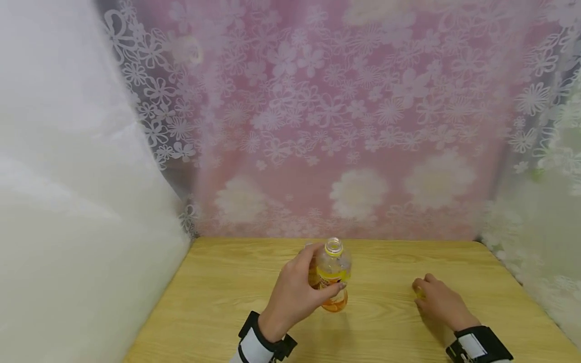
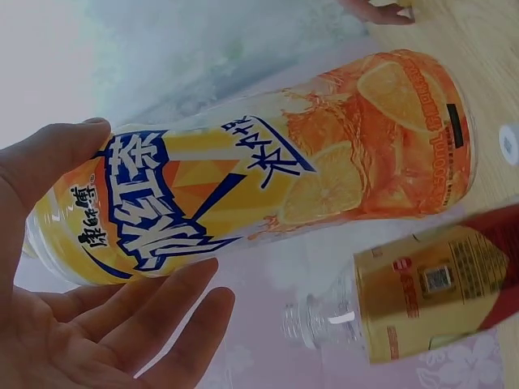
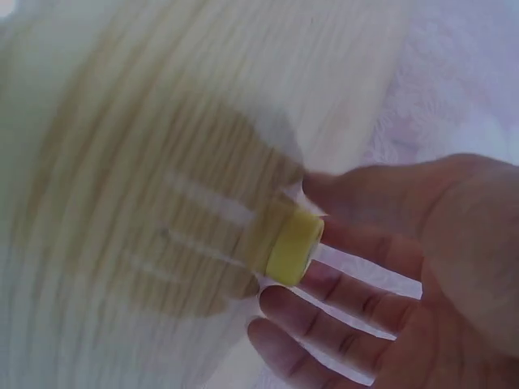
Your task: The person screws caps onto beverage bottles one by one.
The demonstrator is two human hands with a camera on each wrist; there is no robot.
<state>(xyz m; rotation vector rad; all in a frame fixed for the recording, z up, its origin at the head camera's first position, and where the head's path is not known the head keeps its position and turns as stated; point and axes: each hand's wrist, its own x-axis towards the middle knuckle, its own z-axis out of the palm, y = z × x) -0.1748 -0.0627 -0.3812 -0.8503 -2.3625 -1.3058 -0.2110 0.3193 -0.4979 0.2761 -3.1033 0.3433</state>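
Observation:
My left hand (image 1: 295, 292) grips an uncapped iced tea bottle (image 1: 335, 275) around its upper body, thumb on one side and fingers on the other. Its yellow and orange label (image 2: 268, 170) shows lemon slices, and amber liquid is in the bottom. Behind it, partly hidden in the head view, is a second uncapped clear bottle with a red and gold label (image 2: 438, 284). Off to the right, my right hand (image 1: 440, 302) is low over the table, thumb and fingers curled around a yellow bottle cap (image 3: 293, 247) right at the tabletop.
The wood-grain table (image 1: 227, 282) ends at a pink flowered curtain (image 1: 317, 126). White sheeting (image 1: 91, 201) hangs at the left, a pale flowered curtain (image 1: 540, 227) at the right. A small white round thing (image 2: 509, 144) lies near the second bottle.

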